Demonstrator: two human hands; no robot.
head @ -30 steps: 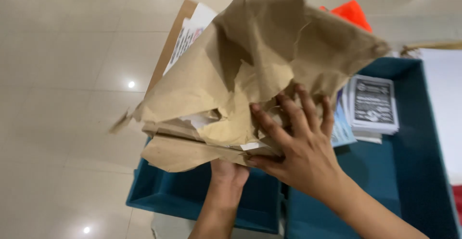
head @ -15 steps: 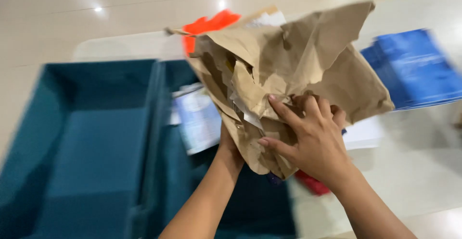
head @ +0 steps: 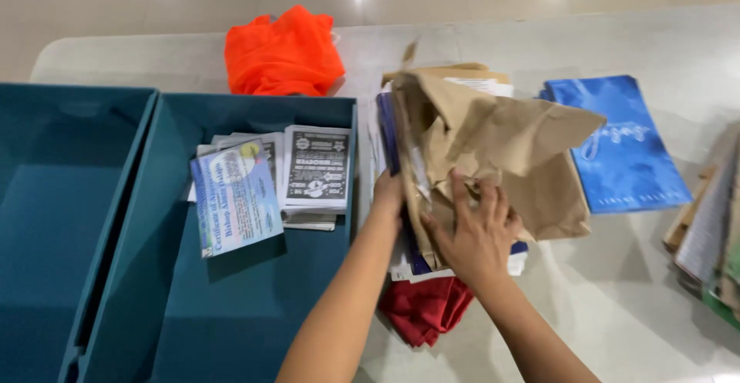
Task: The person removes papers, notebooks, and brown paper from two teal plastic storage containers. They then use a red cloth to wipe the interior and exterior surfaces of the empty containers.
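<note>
The bag (head: 501,152) is creased, matt brown paper. The bins (head: 254,306) look like smooth matt teal plastic. The orange (head: 283,52) and red (head: 424,310) bundles are soft cloth. The blue folder (head: 628,144) looks slightly glossy. The table (head: 617,290) is smooth, pale and shiny.

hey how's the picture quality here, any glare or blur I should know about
Head view: ceiling lights glare as bright spots on the glossy floor along the top edge; the right hand and crumpled brown paper are slightly motion-blurred; the left hand is partly hidden behind the paper; the papers in the teal bin are sharp, with soft shadows.
</note>
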